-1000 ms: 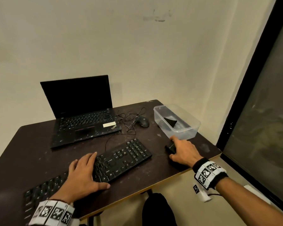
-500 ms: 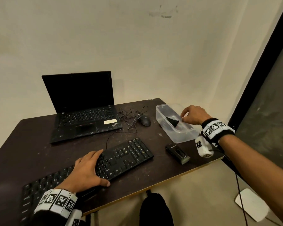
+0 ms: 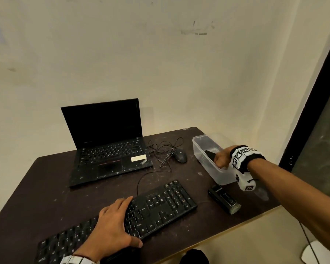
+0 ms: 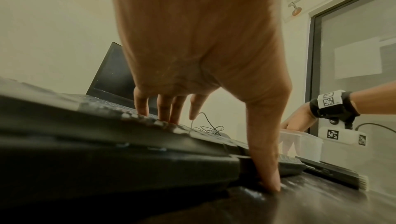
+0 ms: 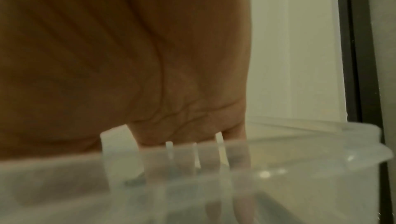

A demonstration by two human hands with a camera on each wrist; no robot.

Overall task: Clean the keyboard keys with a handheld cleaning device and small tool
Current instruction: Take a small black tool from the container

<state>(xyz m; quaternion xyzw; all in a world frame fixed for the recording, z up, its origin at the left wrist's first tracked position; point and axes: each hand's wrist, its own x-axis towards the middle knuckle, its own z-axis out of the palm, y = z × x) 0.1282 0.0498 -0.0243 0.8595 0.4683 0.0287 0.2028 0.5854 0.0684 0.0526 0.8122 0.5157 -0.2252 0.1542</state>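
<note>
On the dark table [image 3: 46, 187], a black full-size keyboard [image 3: 160, 204] lies slantwise, its white-lettered keys dusty; at its 3 o'clock rests a black handheld cleaning device [image 3: 223, 199] with a pale brush end. Half a second ago the right hand [image 3: 221, 158] hovered over the clear plastic container [image 3: 208, 162]; now it has dipped inside, fingers reaching down beside a black cone-shaped piece [image 3: 210, 155] at their 9 o'clock, though whether they pinch it I cannot tell. The left hand [image 3: 112, 223] stays flat on the keyboard's middle, fingers straight and slightly spread, thumb [image 4: 265, 160] against its near edge.
</note>
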